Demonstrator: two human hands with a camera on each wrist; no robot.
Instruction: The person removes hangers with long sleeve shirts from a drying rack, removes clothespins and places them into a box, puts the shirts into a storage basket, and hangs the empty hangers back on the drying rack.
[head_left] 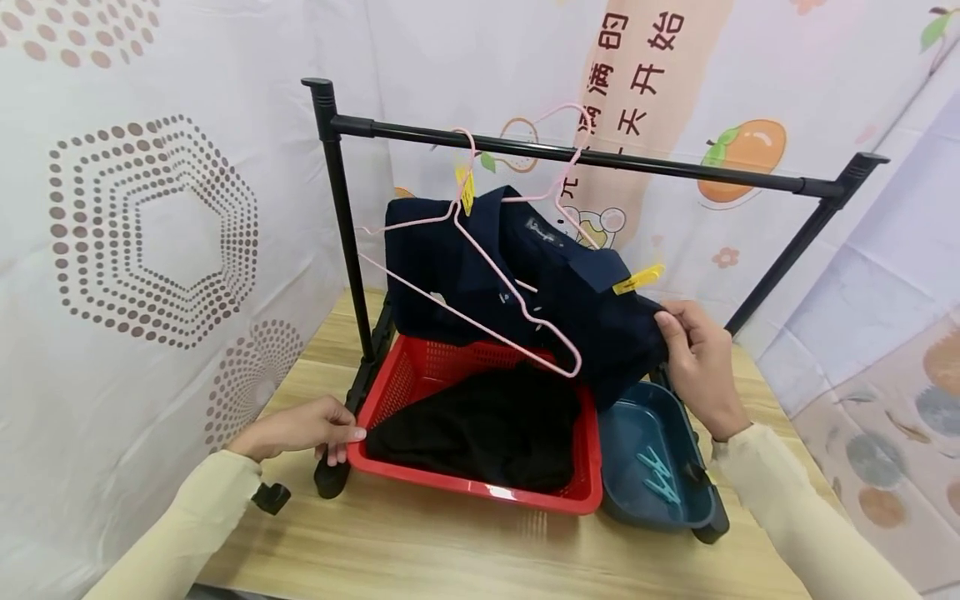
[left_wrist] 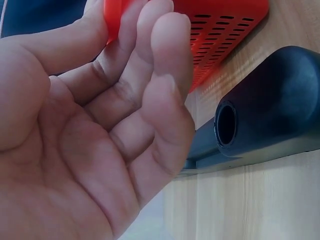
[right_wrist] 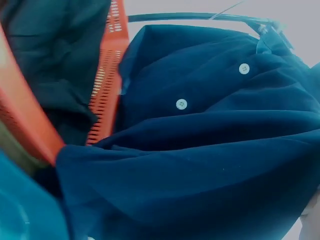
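My left hand pinches the rim of the red basket at its left corner; the left wrist view shows the rim between thumb and fingers. In the basket lies a black garment. A navy shirt with white buttons hangs on the rear pink hanger. My right hand grips the shirt's right end and holds it out sideways. One yellow clip sits at the shirt's right shoulder, another yellow clip by the neck of the front pink hanger, which carries no garment.
A black rack's bar crosses above the basket and bears both hangers. Right of the basket stands a blue tray holding teal clips. A black rack foot is close beside my left hand. Patterned curtains enclose the wooden table.
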